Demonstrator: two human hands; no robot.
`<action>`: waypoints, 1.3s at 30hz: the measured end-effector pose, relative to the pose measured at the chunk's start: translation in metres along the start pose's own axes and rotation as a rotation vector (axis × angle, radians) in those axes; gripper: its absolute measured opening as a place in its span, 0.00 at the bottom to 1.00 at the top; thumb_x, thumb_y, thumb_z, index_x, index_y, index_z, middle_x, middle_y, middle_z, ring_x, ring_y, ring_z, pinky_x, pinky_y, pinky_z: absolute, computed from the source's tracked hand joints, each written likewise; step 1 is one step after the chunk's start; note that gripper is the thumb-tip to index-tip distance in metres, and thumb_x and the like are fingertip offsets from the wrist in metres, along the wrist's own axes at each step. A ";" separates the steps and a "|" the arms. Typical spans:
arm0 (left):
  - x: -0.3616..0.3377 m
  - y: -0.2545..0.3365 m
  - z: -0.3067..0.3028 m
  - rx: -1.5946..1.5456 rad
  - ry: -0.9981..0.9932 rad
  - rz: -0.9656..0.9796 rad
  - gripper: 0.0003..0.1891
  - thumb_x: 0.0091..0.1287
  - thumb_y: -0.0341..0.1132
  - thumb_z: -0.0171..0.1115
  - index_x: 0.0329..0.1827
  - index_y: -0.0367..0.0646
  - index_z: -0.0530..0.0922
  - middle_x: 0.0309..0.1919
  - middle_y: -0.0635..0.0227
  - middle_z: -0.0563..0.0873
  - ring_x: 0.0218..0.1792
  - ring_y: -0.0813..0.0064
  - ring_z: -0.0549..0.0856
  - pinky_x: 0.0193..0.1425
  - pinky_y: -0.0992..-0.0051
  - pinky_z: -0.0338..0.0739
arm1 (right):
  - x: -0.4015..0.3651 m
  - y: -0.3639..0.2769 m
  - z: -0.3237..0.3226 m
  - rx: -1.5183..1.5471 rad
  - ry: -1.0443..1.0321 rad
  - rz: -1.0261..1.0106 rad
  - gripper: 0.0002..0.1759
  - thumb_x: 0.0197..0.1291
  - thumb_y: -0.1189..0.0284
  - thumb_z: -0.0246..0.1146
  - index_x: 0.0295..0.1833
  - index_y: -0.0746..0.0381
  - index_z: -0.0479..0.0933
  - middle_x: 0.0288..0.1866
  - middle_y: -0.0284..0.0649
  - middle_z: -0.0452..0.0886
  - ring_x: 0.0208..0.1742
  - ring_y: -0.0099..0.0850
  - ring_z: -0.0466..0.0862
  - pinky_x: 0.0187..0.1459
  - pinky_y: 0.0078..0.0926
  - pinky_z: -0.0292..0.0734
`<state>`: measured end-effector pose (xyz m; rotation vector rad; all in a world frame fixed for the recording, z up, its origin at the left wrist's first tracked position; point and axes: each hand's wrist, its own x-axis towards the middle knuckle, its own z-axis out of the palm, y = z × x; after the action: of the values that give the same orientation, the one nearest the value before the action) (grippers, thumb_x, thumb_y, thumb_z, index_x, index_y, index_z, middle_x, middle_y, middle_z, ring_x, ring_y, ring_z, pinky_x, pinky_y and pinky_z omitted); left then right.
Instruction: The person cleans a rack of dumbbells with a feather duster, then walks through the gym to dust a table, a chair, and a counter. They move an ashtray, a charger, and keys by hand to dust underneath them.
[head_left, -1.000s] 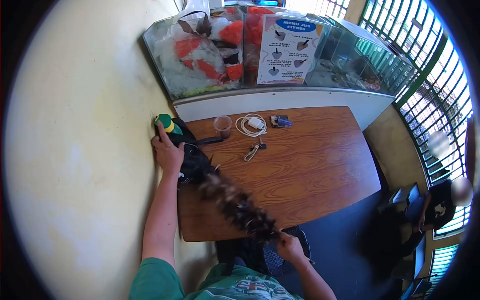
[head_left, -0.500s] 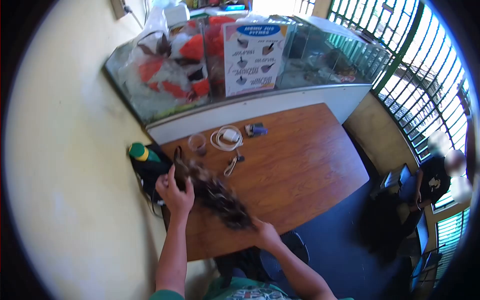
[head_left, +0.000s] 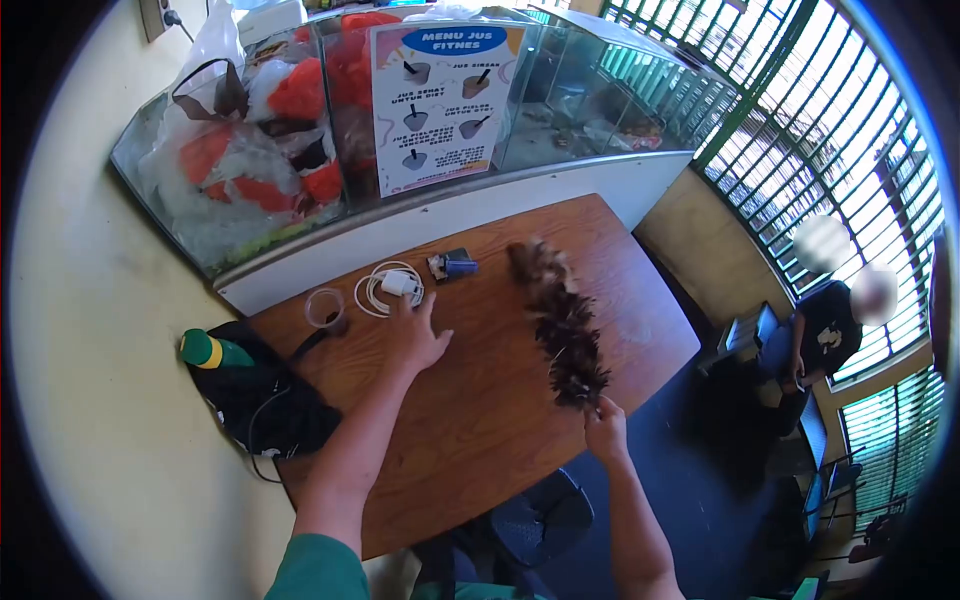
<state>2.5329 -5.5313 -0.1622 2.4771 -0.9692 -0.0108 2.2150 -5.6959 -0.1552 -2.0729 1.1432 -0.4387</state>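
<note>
My right hand grips the handle end of a brown feather duster, whose fluffy length lies over the right half of the wooden table. My left hand reaches over the table with thumb and index finger apart. Its fingertips are right at a white charger plug with a coiled white cable. The palm hides the tabletop beneath it. Left of this hand stands a clear plastic cup. Behind the plug lies a small dark item with a blue part.
A black bag with a green, yellow-banded bottle lies at the table's left edge. A glass display case bearing a menu sheet borders the far side. A chair stands close in front; a person sits at right.
The feather duster has swung from the table's left side to its right in my right hand. My left hand has moved right, from beside the bag to the charger. The view has shifted right.
</note>
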 end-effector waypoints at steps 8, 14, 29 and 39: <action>0.103 0.010 0.045 0.115 -0.097 -0.060 0.45 0.53 0.56 0.69 0.74 0.56 0.59 0.69 0.47 0.62 0.69 0.48 0.63 0.70 0.49 0.57 | -0.058 -0.013 -0.015 0.061 0.059 -0.022 0.08 0.62 0.71 0.60 0.34 0.65 0.77 0.20 0.28 0.71 0.24 0.16 0.67 0.25 0.21 0.63; 0.134 0.008 0.069 0.179 -0.241 0.052 0.36 0.64 0.55 0.59 0.75 0.64 0.57 0.67 0.48 0.65 0.69 0.50 0.63 0.72 0.49 0.55 | -0.114 -0.006 -0.037 0.250 0.058 0.184 0.08 0.63 0.76 0.57 0.44 0.64 0.80 0.27 0.23 0.75 0.27 0.13 0.68 0.28 0.16 0.63; 0.007 0.157 0.089 -0.052 -0.071 0.346 0.33 0.62 0.50 0.62 0.72 0.65 0.63 0.51 0.52 0.73 0.51 0.50 0.73 0.54 0.53 0.70 | -0.105 0.083 -0.080 0.293 0.076 0.235 0.08 0.63 0.78 0.57 0.46 0.64 0.79 0.26 0.22 0.74 0.27 0.13 0.67 0.27 0.16 0.62; -0.112 0.228 0.085 0.073 0.079 0.108 0.32 0.65 0.52 0.59 0.73 0.59 0.63 0.48 0.48 0.71 0.49 0.49 0.72 0.54 0.51 0.68 | -0.013 0.170 -0.108 0.350 -0.122 -0.091 0.12 0.62 0.74 0.60 0.51 0.63 0.78 0.29 0.33 0.79 0.29 0.22 0.74 0.33 0.23 0.71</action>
<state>2.2886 -5.6409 -0.1563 2.4669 -1.0850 0.1586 2.0441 -5.7904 -0.2044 -1.8220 0.8366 -0.5091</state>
